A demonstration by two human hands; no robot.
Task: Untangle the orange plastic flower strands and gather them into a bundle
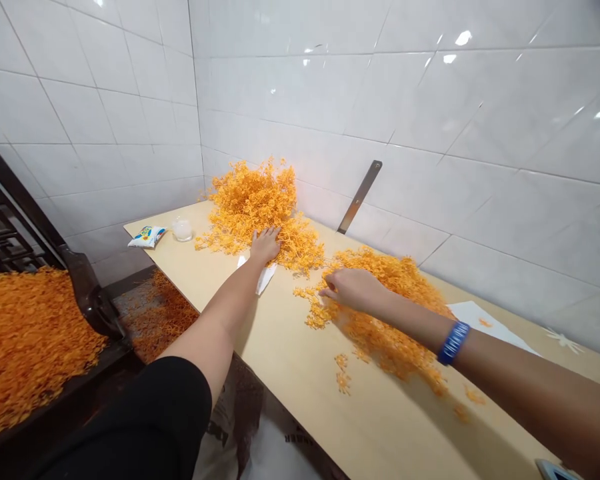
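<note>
My left hand (266, 245) lies against the front of a tall heap of orange plastic flower sprigs (253, 197), its fingers stretched out over them. Under its wrist is a white paper (266, 279), partly covered by the forearm. Closer to me, my right hand (356, 289) has its fingers curled in a pinch at the left edge of a second, flatter heap of orange sprigs (405, 287). Orange sprigs (317, 312) show at its thumb and fingertips. A blue wristband (453, 342) is on the right wrist. A small loose cluster (343, 373) lies in front.
A glass jar (182, 229) and a small packet (147, 236) stand at the table's (290, 360) far left. A white sheet (487, 323) lies right. Left of the table, a dark wooden chair (87, 293) holds many orange pieces (30, 340). A metal strip (360, 197) leans on the tiled wall.
</note>
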